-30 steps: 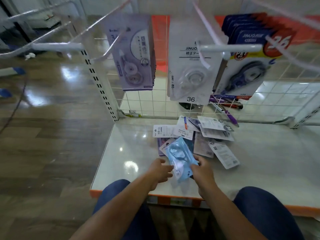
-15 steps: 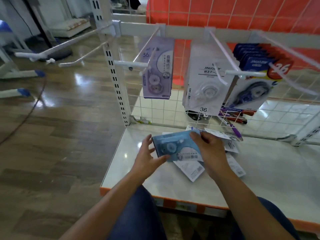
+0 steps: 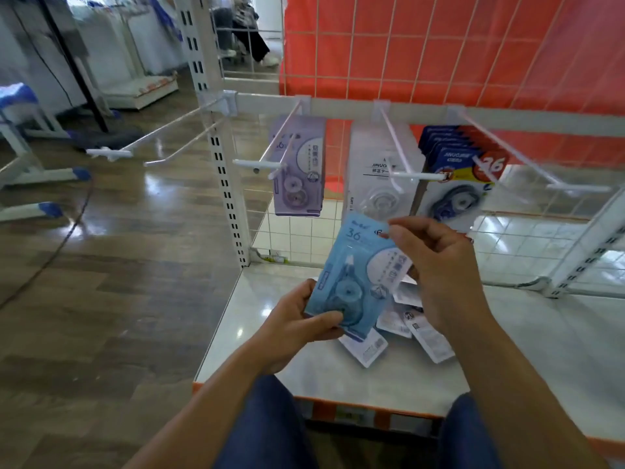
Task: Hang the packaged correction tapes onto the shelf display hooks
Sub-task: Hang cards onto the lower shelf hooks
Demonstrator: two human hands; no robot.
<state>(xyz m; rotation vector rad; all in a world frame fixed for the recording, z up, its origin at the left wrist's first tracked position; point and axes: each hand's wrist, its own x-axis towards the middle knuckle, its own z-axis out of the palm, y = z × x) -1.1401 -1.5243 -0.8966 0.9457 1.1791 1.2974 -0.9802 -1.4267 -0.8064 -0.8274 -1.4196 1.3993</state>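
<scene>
Pack: the light blue flat plastic correction tape pack is up in the air in front of the person, a bit tilted. It's above the shelf board and lower than the hooks, touching neither.
Left hand: the left hand grips the bottom left corner. The thumb curls across the front by the bottom edge, the other fingers are tucked behind.
Right hand: the right hand pinches the top right edge, fingertips right next to the printed header.
Hooks: white metal wire display hooks stick out from the rail. Three hold stock: lilac card packs, clear-fronted white packs and dark blue card packs.
Loose stuff: a small heap of white-backed tape packs lies flat on the glossy white shelf board, just under the hands.
Behind: white wire grid over an orange panel.
</scene>
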